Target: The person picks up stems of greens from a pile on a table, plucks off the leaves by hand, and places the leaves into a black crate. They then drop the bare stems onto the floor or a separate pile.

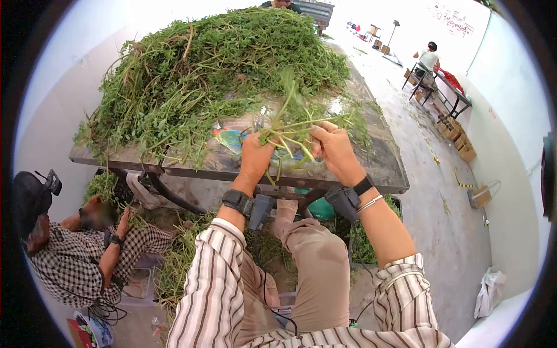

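A bunch of leafy green stems is held up over the front edge of the dark table. My left hand is closed around the lower ends of the stems. On the other side my right hand pinches some of the same stems between thumb and fingers. The upper leaves of the bunch are smeared by motion. Just behind my left hand a colourful printed patch shows on the tabletop. Beyond both hands lies a large heap of leafy greens.
At the lower left a seated person in a checked shirt handles greens. More cut greens lie on the floor beside my legs. Another person sits by a table at the back right, near cardboard boxes. A white bag stands by the right wall.
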The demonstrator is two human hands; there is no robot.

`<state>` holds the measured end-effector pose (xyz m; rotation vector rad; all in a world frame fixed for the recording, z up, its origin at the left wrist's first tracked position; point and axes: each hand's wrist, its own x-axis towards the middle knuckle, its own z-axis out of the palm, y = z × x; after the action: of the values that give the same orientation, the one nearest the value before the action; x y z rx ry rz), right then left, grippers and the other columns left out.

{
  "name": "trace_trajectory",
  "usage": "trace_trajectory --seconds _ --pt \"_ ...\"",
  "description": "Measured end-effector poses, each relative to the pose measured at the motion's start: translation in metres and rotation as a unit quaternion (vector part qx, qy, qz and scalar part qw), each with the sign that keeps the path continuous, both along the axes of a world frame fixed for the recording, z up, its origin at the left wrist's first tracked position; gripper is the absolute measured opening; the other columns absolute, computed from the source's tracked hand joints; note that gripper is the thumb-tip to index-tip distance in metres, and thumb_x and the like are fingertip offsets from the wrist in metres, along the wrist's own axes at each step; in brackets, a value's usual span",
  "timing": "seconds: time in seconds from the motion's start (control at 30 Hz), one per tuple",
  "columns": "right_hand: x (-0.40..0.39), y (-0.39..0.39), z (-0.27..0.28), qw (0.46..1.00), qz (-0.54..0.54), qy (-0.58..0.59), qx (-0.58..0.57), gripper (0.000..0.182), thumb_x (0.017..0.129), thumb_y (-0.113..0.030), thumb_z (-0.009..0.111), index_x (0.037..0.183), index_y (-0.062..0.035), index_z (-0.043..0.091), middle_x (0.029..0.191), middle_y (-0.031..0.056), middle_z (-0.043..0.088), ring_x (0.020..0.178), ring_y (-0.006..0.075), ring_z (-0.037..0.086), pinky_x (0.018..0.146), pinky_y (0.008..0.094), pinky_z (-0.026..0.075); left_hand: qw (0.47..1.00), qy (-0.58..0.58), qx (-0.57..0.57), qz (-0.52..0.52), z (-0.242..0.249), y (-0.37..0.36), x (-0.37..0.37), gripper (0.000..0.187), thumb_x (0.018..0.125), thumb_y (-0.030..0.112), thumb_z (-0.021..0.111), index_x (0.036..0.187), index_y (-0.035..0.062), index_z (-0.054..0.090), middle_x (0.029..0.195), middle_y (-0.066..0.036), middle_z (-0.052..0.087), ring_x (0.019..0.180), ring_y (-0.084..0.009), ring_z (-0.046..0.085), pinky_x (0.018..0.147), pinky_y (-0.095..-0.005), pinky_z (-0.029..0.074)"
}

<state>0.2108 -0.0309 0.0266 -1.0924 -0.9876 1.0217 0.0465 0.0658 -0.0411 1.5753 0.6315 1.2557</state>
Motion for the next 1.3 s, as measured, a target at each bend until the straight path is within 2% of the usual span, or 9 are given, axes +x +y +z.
trace_trajectory --seconds 0.23,0.33,0.4,0.53,0.83,1.03,1.17,1.23,1.3 --pt "-0.018 -0.003 0.003 0.989 0.016 -0.145 0.004 0.016 0.085 -0.014 0.056 0.086 0.0018 0.060 0.061 0.0035 0.056 0.049 0.0100 0.052 0.046 0.0247 0.042 0.998 0.063 -0.023 -0.002 0.015 -0.011 -0.001 0.022 0.083 0.023 0.065 0.088 0.0016 0.069 0.068 -0.004 0.064 0.060 -0.0098 0.053 0.057 -0.0286 0.043" --pt "-0.018 0.003 -0.010 0.945 0.022 -0.296 0.137 0.015 0.083 -0.011 0.056 0.085 0.0024 0.061 0.062 0.0060 0.058 0.048 0.0118 0.052 0.046 0.0266 0.042 0.998 0.068 -0.019 -0.005 0.010 -0.007 -0.001 0.024 0.083 0.025 0.066 0.087 0.0017 0.069 0.068 -0.004 0.064 0.060 -0.0094 0.053 0.057 -0.0285 0.043" --pt "-0.012 0.018 -0.029 0.810 -0.005 -0.538 0.234 0.012 0.078 -0.008 0.056 0.082 0.0019 0.062 0.063 0.0102 0.060 0.046 0.0188 0.052 0.046 0.0309 0.043 0.998 0.060 -0.016 -0.010 0.012 -0.008 -0.002 0.026 0.082 0.026 0.066 0.087 0.0015 0.069 0.068 -0.004 0.064 0.061 -0.0096 0.053 0.057 -0.0285 0.043" --pt "-0.032 -0.002 -0.003 0.910 0.018 -0.412 0.039 0.018 0.073 -0.009 0.057 0.088 0.0000 0.063 0.066 0.0193 0.056 0.059 0.0336 0.055 0.057 0.0407 0.045 0.997 0.074 0.005 0.012 0.017 -0.012 -0.001 0.028 0.082 0.028 0.067 0.086 0.0002 0.068 0.069 -0.007 0.065 0.061 -0.0124 0.055 0.058 -0.0304 0.044" --pt "-0.034 -0.014 -0.018 0.880 -0.132 -0.425 0.163 0.022 0.080 -0.010 0.054 0.098 0.0011 0.062 0.074 0.0166 0.060 0.068 0.0327 0.057 0.065 0.0368 0.045 0.999 0.036 0.001 0.040 0.005 -0.004 0.003 0.029 0.082 0.027 0.066 0.085 -0.0014 0.067 0.066 -0.010 0.063 0.061 -0.0162 0.054 0.059 -0.0342 0.044" --pt "-0.021 -0.015 -0.007 0.944 -0.108 -0.311 0.028 0.024 0.082 -0.012 0.054 0.101 -0.0009 0.063 0.090 0.0153 0.062 0.080 0.0279 0.058 0.070 0.0329 0.046 0.997 0.056 0.011 0.059 0.005 -0.007 0.003 0.029 0.082 0.026 0.066 0.088 -0.0024 0.066 0.065 -0.010 0.062 0.060 -0.0164 0.053 0.058 -0.0360 0.043" --pt "-0.020 -0.001 0.005 0.901 -0.095 -0.423 0.019 0.023 0.083 -0.014 0.054 0.101 -0.0030 0.065 0.094 0.0145 0.062 0.084 0.0279 0.059 0.070 0.0337 0.046 0.998 0.038 0.011 0.045 0.002 -0.004 0.005 0.030 0.082 0.027 0.066 0.090 -0.0020 0.066 0.066 -0.012 0.062 0.059 -0.0186 0.054 0.058 -0.0368 0.043" --pt "-0.017 0.021 -0.012 0.849 -0.090 -0.461 0.244 0.023 0.082 -0.009 0.053 0.103 -0.0050 0.064 0.094 0.0122 0.061 0.086 0.0307 0.058 0.070 0.0357 0.046 0.996 0.070 0.027 0.054 0.006 -0.006 0.002 0.030 0.082 0.027 0.065 0.090 -0.0013 0.066 0.066 -0.013 0.063 0.059 -0.0197 0.054 0.059 -0.0367 0.044" --pt "-0.019 0.023 -0.012 0.822 -0.093 -0.509 0.240 0.025 0.080 -0.007 0.054 0.103 -0.0054 0.063 0.092 0.0129 0.058 0.087 0.0322 0.057 0.070 0.0375 0.045 0.992 0.102 0.043 0.064 0.008 -0.008 0.000 0.029 0.082 0.028 0.065 0.091 -0.0005 0.066 0.067 -0.014 0.063 0.059 -0.0207 0.055 0.059 -0.0367 0.044"
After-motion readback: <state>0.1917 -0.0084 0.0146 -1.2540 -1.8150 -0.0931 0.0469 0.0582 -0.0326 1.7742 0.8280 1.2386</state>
